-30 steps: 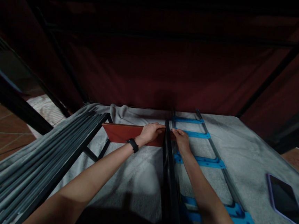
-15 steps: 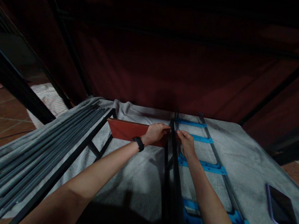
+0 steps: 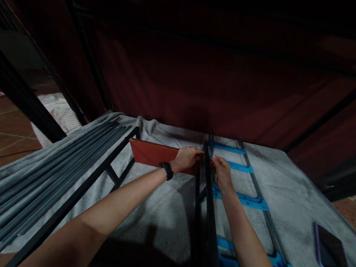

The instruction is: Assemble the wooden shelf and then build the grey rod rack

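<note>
Red-brown board point(image 3: 151, 153) on edge between black metal rails point(image 3: 210, 207); your left hand point(image 3: 186, 158) has fingers gripping its right end. Your right hand point(image 3: 223, 170) is at the right rail's outer side; can't tell whether those fingers are closed.

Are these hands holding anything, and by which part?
The left hand grips the flat reddish-brown board by its top edge, near the right end; whether the right hand holds anything cannot be told.
</note>
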{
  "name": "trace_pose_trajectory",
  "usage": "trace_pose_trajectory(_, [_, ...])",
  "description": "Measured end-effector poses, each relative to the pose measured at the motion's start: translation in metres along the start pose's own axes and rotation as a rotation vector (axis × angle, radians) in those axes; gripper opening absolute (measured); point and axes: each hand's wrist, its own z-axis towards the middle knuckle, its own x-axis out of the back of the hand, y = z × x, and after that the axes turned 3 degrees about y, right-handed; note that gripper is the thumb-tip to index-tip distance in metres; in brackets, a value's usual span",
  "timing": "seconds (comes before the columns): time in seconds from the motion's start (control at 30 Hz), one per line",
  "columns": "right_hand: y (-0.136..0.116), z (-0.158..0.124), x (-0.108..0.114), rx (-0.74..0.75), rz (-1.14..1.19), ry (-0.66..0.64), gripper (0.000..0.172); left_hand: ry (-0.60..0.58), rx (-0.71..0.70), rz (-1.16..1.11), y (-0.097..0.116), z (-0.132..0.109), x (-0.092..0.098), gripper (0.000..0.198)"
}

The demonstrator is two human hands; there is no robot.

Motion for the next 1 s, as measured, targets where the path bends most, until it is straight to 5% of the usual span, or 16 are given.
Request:
trace_pose_trajectory(0.13, [0.002,0.004,0.003,-0.007,-0.022,-0.057,0.045,-0.011,0.019,0.005,0.0,0.0,-0.001,0.036])
trace_pose_trajectory(0.6, [-0.013,0.005,-0.001,0.338,-0.456,-0.015,0.025,-0.021,0.071,-0.053,-0.005,0.006,-0.002,0.038])
trace_pose_trajectory(1.0, [-0.006,0.006,-0.01,0.151,-0.207,0.03,0.021,-0.053,0.143,-0.059,0.004,0.009,0.004,0.03])
